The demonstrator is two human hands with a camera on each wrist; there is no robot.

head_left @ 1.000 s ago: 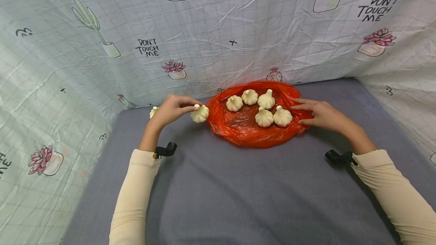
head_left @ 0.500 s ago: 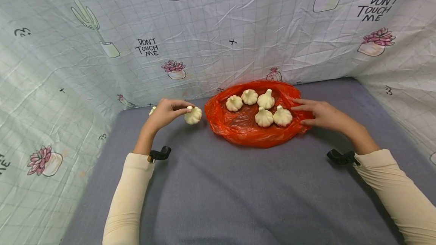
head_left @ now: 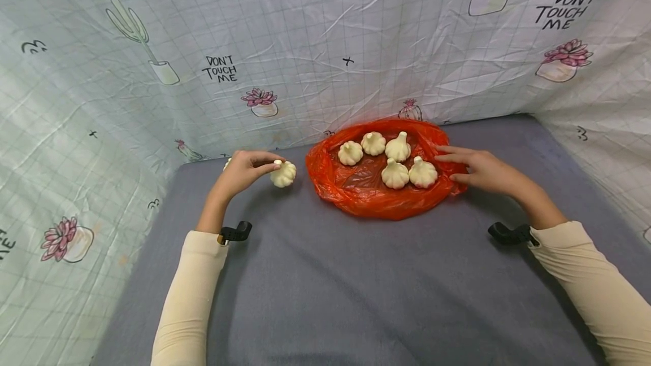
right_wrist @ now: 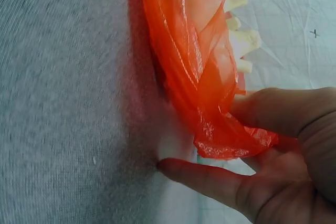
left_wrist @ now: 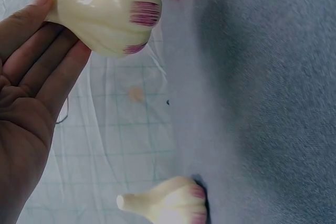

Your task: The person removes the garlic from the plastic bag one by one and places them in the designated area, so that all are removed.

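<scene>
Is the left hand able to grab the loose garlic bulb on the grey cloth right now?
Probably not yet: the left hand pinches another bulb by its stem, so it looks occupied. The loose bulb sits close by, and nothing seems to block the way if that hand lets go.

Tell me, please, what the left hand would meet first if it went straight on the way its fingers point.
Beyond the garlic bulb it pinches, the left hand would probably meet the red bag first, though depth is unclear.
</scene>
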